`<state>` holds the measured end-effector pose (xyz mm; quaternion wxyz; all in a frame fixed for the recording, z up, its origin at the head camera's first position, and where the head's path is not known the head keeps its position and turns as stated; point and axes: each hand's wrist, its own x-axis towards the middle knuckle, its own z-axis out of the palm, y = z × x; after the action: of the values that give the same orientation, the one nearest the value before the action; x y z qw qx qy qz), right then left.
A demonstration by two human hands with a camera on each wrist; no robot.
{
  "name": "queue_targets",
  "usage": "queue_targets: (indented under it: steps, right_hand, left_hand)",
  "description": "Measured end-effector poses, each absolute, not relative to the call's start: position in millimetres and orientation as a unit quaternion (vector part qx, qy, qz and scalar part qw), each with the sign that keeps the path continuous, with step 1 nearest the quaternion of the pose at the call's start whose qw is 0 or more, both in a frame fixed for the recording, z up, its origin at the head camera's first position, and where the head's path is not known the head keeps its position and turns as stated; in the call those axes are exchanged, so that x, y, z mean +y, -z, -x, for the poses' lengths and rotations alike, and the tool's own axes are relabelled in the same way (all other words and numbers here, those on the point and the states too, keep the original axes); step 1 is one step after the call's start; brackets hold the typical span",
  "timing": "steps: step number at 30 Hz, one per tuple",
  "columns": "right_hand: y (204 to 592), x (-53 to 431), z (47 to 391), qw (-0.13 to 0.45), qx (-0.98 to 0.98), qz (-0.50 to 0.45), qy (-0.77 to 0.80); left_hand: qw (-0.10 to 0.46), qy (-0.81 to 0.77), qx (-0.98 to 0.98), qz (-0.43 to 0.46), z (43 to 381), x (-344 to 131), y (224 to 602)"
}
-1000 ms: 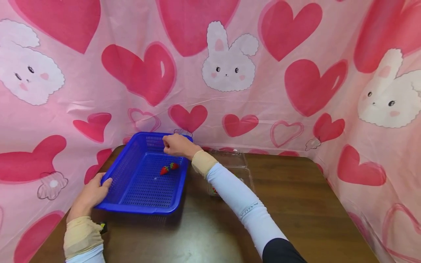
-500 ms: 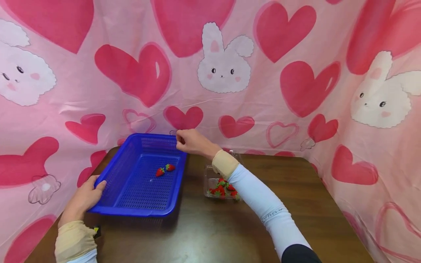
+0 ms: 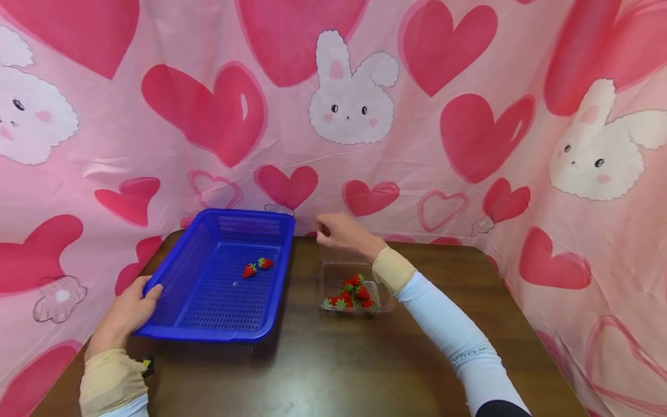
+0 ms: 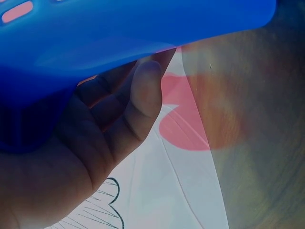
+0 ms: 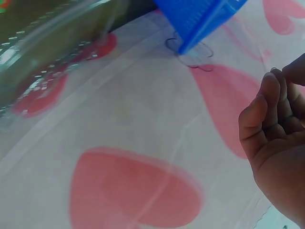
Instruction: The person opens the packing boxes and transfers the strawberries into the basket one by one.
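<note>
My left hand [image 3: 127,307] grips the left side of a blue plastic basket [image 3: 229,335] with slotted walls, thumb at its rim. The basket is tilted, its near end raised above the table. In the left wrist view the fingers [image 4: 147,88] curl beneath the blue rim. Two strawberries [image 3: 249,270] with green tops lie inside. My right hand [image 3: 344,231] is in the air right of the basket, beyond a clear plastic box [image 3: 383,306] holding several strawberries [image 3: 362,293]. Its fingers [image 5: 252,117] are curled towards the thumb, with nothing visible between them.
A dark brown wooden table [image 3: 443,353] carries the basket and box. Pink cloth [image 3: 292,127] with hearts and rabbits hangs close behind and at both sides. A small black and yellow object [image 3: 148,366] shows beside the left wrist.
My right hand has moved right, from above the basket to beyond the plastic box, uncovering the box's strawberries. The left hand keeps its grip on the basket; two strawberries stay inside.
</note>
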<state>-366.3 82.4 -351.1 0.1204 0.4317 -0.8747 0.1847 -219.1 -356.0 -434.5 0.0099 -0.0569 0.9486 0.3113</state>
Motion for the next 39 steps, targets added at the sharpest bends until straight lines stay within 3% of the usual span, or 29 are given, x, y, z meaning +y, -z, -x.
queue_targets:
  steps: [7, 30, 39]
  right_hand:
    - [371.3, 111.3, 362.9, 0.106, -0.888, -0.420, -0.154]
    - [440.8, 141.1, 337.5, -0.078, -0.922, -0.378, -0.041]
    - [453.8, 138.1, 340.1, -0.062, -0.917, -0.395, 0.003]
  left_hand:
    - [0.015, -0.311, 0.948, 0.061, 216.8, -356.8, 432.5]
    - [0.005, -0.312, 0.948, 0.059, 217.1, -354.3, 434.9]
    - [0.026, -0.320, 0.945, 0.071, 218.8, -355.9, 433.2]
